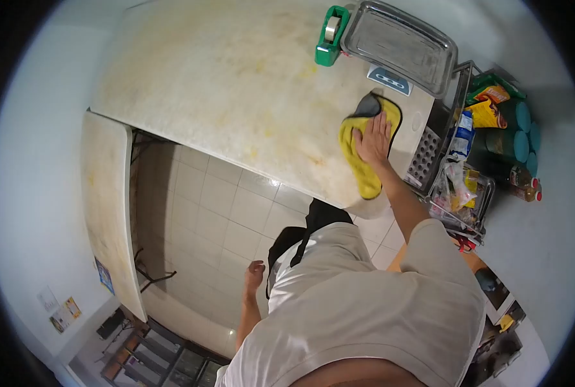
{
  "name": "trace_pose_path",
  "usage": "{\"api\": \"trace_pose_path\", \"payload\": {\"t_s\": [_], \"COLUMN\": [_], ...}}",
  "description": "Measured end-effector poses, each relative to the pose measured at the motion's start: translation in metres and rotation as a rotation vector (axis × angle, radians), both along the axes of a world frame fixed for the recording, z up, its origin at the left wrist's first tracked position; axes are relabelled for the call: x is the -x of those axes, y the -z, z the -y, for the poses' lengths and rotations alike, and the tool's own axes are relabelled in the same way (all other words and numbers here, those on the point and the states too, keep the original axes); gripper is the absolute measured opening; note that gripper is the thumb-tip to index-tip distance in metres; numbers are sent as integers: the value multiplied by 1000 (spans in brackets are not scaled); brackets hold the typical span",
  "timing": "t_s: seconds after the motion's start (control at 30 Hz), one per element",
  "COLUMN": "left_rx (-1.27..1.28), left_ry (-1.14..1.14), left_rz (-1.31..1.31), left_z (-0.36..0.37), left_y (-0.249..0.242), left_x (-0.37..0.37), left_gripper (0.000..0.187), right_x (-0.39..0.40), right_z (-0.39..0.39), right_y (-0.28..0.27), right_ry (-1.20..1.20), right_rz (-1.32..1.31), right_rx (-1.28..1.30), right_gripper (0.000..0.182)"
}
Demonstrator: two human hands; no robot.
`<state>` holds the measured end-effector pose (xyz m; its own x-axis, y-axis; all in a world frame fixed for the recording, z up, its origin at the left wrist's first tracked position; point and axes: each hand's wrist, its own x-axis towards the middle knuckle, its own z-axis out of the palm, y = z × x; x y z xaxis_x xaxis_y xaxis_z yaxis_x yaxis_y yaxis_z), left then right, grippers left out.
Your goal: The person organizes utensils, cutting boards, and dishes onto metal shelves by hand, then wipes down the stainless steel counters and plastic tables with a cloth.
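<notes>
My right hand [373, 137] lies flat on a yellow cloth [361, 182] with a dark edge, fingers stretched out. One corner of the cloth is folded over and shows a grey underside. It rests on the worn, pale tabletop [236, 84], near the table's right end. Down at my side, over the floor, hangs my left hand [254, 276]. Its fingers are loosely bent and I see nothing in them. Just beyond the cloth are a blue and white card [390, 80], a metal tray [397, 45] and a green tape dispenser [329, 42].
A wire rack [458, 97] with packets and jars [516, 145] stands against the table's right end. A perforated metal holder [424, 156] is beside it. To the left is a second table [107, 200] with folding legs. Tiled floor [216, 200] shows between the tables.
</notes>
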<state>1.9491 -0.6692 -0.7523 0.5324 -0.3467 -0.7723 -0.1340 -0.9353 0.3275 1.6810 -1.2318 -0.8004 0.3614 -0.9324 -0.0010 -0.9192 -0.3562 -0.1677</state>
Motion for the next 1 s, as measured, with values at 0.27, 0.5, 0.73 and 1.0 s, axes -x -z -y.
{"api": "trace_pose_path", "payload": {"t_s": [0.27, 0.5, 0.73, 1.0], "left_rx": [354, 521, 511, 137], "left_ry": [290, 594, 848, 638], "left_rz": [236, 181, 167, 178], "left_z": [119, 241, 314, 143], "left_y": [-32, -17, 2, 27], "left_x": [-116, -211, -299, -328], "left_gripper": [25, 37, 41, 37], "right_x": [-106, -183, -134, -13], "right_z": [60, -97, -170, -141], "right_y": [9, -23, -2, -5], "right_ry": [21, -86, -48, 489], "right_rz": [2, -61, -129, -42], "right_rx": [58, -193, -90, -127], "right_gripper": [70, 75, 61, 66]}}
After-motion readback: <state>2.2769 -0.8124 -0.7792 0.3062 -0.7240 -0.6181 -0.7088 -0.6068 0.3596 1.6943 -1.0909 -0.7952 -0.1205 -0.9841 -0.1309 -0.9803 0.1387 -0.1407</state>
